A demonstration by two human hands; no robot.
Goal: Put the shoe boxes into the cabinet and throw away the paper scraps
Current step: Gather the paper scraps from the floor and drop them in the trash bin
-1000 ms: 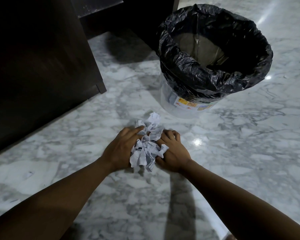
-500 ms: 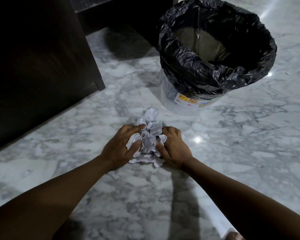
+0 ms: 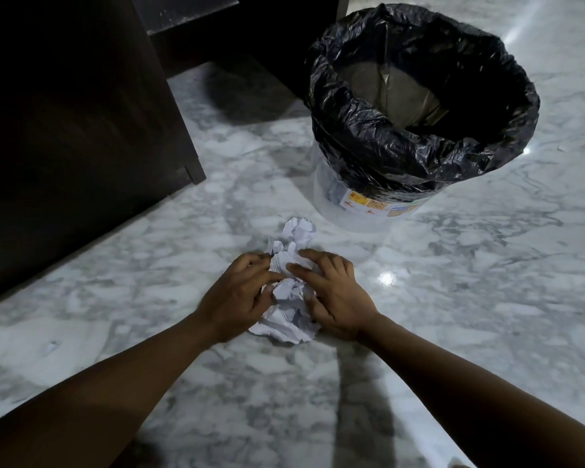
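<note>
A heap of crumpled white paper scraps (image 3: 289, 312) lies on the marble floor (image 3: 453, 298) in the middle of the view. My left hand (image 3: 237, 295) presses against its left side and my right hand (image 3: 333, 292) against its right side, fingers curled over the top of the heap. Both hands squeeze the scraps between them. One crumpled piece (image 3: 299, 229) sticks out beyond the fingers toward the bin. A white bin lined with a black bag (image 3: 419, 130) stands open just behind and to the right. No shoe boxes are in view.
A dark wooden cabinet (image 3: 81, 130) fills the left and back of the view, its corner near the heap. A tiny scrap (image 3: 49, 346) lies on the floor at the left. Bare marble stretches to the right.
Both hands have closed in over the heap, fingers now meeting on top. The scraps are bunched tighter between them. The view has shifted slightly closer.
</note>
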